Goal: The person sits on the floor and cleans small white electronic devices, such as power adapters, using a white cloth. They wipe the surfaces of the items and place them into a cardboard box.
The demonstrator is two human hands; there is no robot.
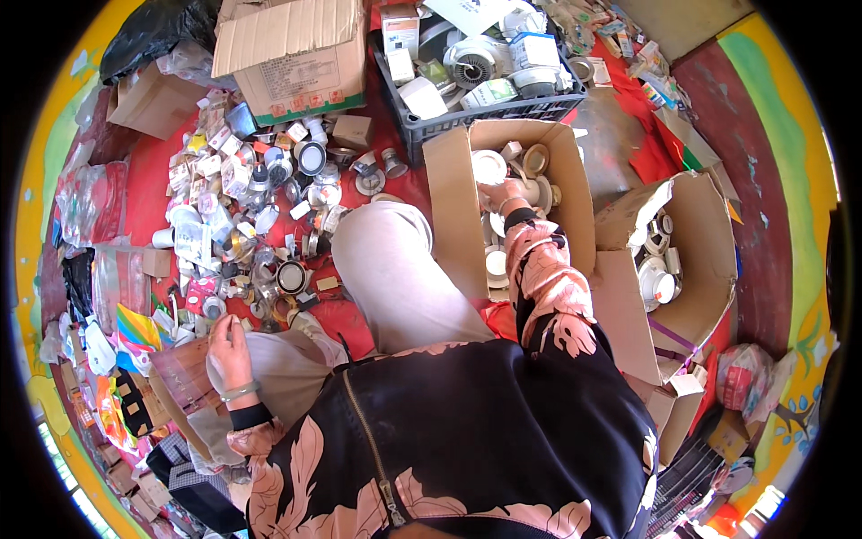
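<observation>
My right hand reaches into the open cardboard box in front of me, its fingers closed at the edge of a white round light fitting. Other round fittings, white and cream, lie around it inside the box. The fingertips are partly hidden. My left hand, with a bangle at the wrist, is raised over my left leg. Its fingers are held together and slightly bent, and I see nothing in them. Beyond it spreads a heap of lamps and small boxes on red cloth.
A second carton with white fittings stands at the right. Past the first box sits a dark plastic crate full of lamps and packages. A large carton is at the far left. Plastic bags and packaging line the left wall.
</observation>
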